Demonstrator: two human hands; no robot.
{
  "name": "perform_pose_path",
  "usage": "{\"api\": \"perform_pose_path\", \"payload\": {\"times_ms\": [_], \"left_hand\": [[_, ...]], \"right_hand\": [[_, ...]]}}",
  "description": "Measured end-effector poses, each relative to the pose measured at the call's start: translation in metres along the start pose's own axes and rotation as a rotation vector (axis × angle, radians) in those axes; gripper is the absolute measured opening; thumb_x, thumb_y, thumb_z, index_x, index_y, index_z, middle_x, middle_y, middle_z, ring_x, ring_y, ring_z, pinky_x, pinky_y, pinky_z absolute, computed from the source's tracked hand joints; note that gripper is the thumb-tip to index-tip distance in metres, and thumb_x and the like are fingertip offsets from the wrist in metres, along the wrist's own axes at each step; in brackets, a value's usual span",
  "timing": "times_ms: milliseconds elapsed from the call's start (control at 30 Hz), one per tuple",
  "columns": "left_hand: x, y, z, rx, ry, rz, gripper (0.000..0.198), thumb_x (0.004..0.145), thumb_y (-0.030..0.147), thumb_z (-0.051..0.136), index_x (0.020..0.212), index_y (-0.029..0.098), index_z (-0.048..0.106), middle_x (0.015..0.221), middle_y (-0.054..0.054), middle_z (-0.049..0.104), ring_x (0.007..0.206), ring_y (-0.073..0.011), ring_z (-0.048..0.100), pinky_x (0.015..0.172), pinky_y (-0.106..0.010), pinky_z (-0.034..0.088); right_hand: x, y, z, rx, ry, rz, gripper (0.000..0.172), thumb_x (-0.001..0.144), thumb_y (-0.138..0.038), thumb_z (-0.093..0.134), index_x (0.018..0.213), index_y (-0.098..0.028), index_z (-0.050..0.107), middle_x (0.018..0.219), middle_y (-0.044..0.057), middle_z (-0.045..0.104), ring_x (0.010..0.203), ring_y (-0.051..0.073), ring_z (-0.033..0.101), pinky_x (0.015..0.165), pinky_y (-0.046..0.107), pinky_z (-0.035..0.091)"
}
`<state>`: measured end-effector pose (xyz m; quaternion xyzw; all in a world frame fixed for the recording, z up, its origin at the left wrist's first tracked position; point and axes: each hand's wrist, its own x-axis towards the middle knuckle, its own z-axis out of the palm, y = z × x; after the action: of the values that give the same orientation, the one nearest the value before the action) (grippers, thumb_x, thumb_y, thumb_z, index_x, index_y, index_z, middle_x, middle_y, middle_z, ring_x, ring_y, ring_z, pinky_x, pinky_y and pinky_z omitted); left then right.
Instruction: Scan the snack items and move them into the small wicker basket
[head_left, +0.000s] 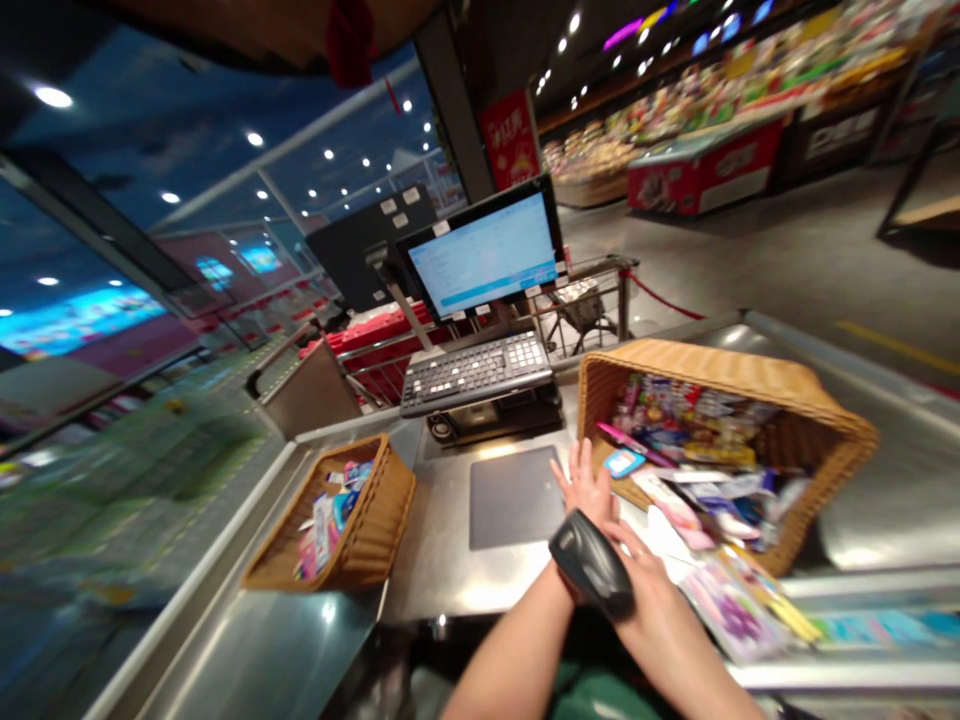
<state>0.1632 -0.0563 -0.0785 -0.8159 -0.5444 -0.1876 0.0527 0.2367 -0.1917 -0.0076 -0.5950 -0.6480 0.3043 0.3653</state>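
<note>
My left hand (pixel 586 487) reaches forward over the steel counter (pixel 442 560), fingers stretched out and empty, close to the left front corner of a large wicker basket (pixel 787 385). The basket is tipped toward me and packed with several small colourful packets (pixel 690 415). A small blue and white packet (pixel 623 462) lies just right of the fingertips. My right hand (pixel 651 580) is closed on a black handheld scanner (pixel 591 564), which crosses over my left wrist. More packets (pixel 731 605) lie spilled on the counter in front of the basket.
A dark flat pad (pixel 514 497) is set in the counter ahead of my hands. Behind it stand a keyboard (pixel 476 371) and a lit monitor (pixel 486 255). A smaller wicker basket (pixel 375 530) with packets sits at the left. Shop shelves and open floor lie to the right.
</note>
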Motion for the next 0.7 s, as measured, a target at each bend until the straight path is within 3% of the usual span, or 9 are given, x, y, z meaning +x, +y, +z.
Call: {"api": "perform_pose_path", "payload": {"times_ms": [167, 333, 567, 700], "left_hand": [[0.002, 0.006, 0.006, -0.011, 0.047, 0.026, 0.031, 0.074, 0.029, 0.071, 0.104, 0.026, 0.070, 0.158, -0.013, 0.037, 0.147, -0.0375, 0.031, 0.114, -0.072, 0.022], [0.006, 0.015, 0.004, -0.029, 0.024, 0.050, 0.028, 0.076, 0.029, 0.068, 0.104, 0.025, 0.070, 0.158, -0.012, 0.038, 0.146, -0.0368, 0.031, 0.114, -0.072, 0.021], [0.018, 0.034, -0.006, -0.157, -0.099, 0.083, 0.035, 0.082, 0.028, 0.061, 0.116, 0.024, 0.070, 0.158, -0.014, 0.038, 0.147, -0.0400, 0.030, 0.110, -0.075, 0.026], [0.023, 0.048, -0.004, -0.235, -0.098, 0.094, 0.034, 0.083, 0.024, 0.059, 0.115, 0.027, 0.070, 0.156, -0.011, 0.041, 0.146, -0.0399, 0.031, 0.110, -0.075, 0.026]], "right_hand": [[0.003, 0.001, -0.005, -0.001, 0.011, -0.022, 0.050, 0.076, -0.020, 0.051, 0.124, -0.021, 0.067, 0.138, 0.017, 0.062, 0.136, 0.034, 0.052, 0.111, 0.055, 0.044], [0.007, 0.002, -0.004, 0.019, 0.115, -0.040, 0.047, 0.077, -0.027, 0.050, 0.117, -0.013, 0.070, 0.131, 0.023, 0.065, 0.131, 0.037, 0.056, 0.110, 0.058, 0.045], [0.006, 0.003, -0.009, -0.044, 0.134, -0.043, 0.048, 0.075, -0.021, 0.049, 0.116, -0.015, 0.071, 0.128, 0.020, 0.069, 0.125, 0.032, 0.062, 0.109, 0.052, 0.049], [0.005, 0.002, -0.013, -0.078, 0.167, -0.050, 0.049, 0.074, -0.018, 0.048, 0.117, -0.015, 0.070, 0.127, 0.020, 0.069, 0.125, 0.031, 0.063, 0.109, 0.050, 0.050]]}}
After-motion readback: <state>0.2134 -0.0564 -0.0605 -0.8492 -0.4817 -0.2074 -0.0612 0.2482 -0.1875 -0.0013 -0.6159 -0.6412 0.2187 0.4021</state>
